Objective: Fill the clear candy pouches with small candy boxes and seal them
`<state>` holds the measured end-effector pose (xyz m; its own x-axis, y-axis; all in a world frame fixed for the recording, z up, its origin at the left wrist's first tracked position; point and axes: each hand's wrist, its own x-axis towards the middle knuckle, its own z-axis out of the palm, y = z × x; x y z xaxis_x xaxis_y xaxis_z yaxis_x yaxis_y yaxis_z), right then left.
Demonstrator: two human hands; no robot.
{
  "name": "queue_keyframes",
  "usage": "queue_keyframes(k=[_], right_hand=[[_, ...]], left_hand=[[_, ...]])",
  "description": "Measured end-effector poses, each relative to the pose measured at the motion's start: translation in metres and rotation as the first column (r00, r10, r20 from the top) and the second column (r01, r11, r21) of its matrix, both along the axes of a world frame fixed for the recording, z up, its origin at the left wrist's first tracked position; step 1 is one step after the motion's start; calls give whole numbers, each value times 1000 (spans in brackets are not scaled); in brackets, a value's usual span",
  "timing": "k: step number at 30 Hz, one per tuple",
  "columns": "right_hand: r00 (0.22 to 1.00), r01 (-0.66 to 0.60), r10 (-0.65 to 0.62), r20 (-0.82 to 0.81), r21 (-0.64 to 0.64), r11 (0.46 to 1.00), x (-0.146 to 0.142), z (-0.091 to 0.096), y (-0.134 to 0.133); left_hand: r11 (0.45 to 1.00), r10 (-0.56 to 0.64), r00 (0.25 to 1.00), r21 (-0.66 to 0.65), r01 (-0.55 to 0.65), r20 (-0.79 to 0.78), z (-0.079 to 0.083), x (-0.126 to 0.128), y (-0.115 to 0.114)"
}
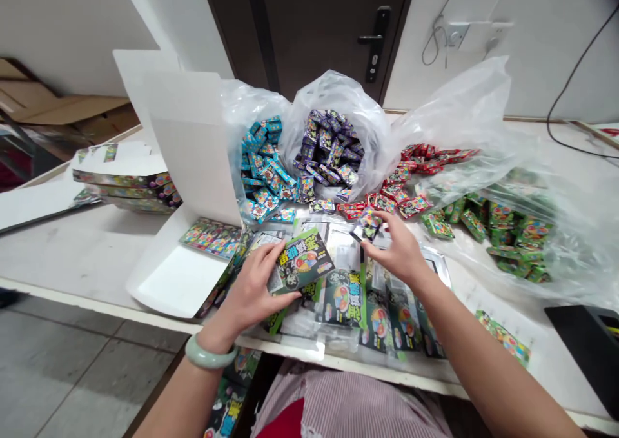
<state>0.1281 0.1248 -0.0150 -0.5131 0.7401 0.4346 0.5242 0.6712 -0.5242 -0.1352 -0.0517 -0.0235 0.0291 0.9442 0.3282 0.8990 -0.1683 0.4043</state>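
Left grip (249, 289) clamped on green card packet (302, 260): light, stiff, slick-faced, best held by its edges. Right grip (394, 248) open, just beside small packet (368, 224).

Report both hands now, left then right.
Left hand: closed, holding a green-and-black printed box.
Right hand: at a small printed packet; cannot tell if gripping it.
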Motion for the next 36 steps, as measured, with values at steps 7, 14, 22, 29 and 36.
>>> queue_keyframes(k=[7,14,22,29,36], right_hand=[[875,-459,412,256,165,873,20,49,-20],[706,-623,543,454,35,781,19,60,-23],[767,-584,589,256,-102,805,10,49,-21],[823,-528,555,120,-200,826,-1,35,-40],[943,-328,297,-154,-264,907,-73,21,17]], left_hand=[[995,-101,994,-1,101,-30,6,8,7],[983,-182,982,-41,180,-47,8,12,4],[983,-175,984,-53,176,25,10,16,7],[993,-106,988,-35,110,114,3,13,0],[999,-26,978,-38,35,207,4,0,-21]])
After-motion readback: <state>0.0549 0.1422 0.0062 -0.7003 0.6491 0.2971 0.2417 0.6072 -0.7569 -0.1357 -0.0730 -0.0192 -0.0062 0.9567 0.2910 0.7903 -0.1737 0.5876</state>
